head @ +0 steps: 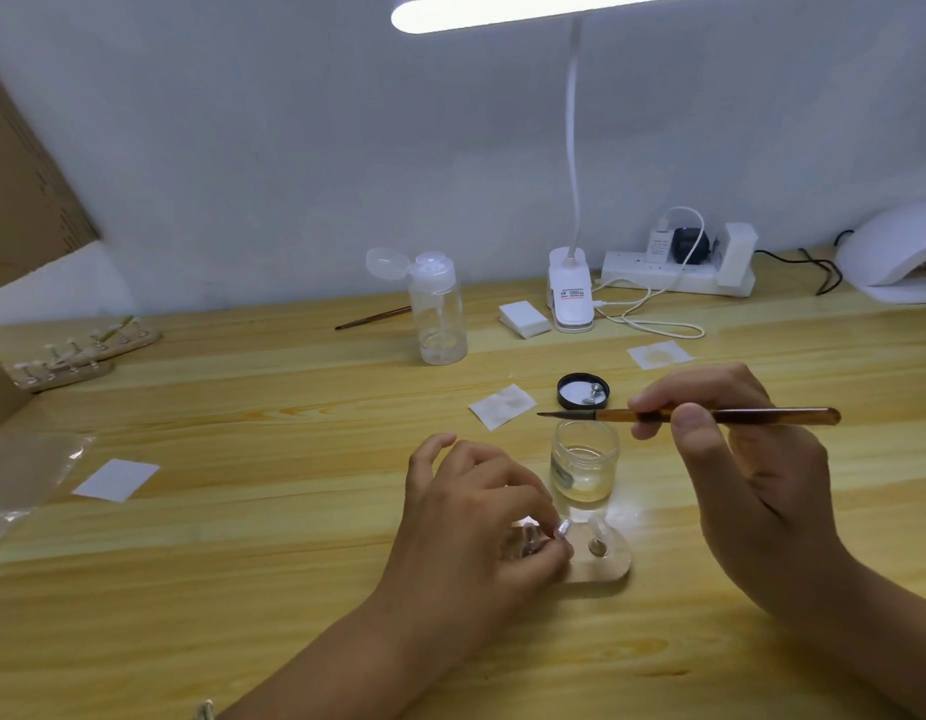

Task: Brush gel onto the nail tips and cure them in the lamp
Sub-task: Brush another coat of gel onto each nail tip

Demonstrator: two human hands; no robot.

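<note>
We note: right hand (736, 475) pinches brush (710, 415), axis level, bristles leftward over gel jar (584, 467) | nail tip (561, 528) lies below-left, pinched by left hand (481, 517), nearer.

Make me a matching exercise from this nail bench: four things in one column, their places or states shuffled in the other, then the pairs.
1. brush
2. gel jar
3. black lid
4. curing lamp

A. far right, at the back edge of the table
B. held in the right hand
C. standing open on the table
D. lying inside-up behind the gel jar

Pairs: 1-B, 2-C, 3-D, 4-A
</note>
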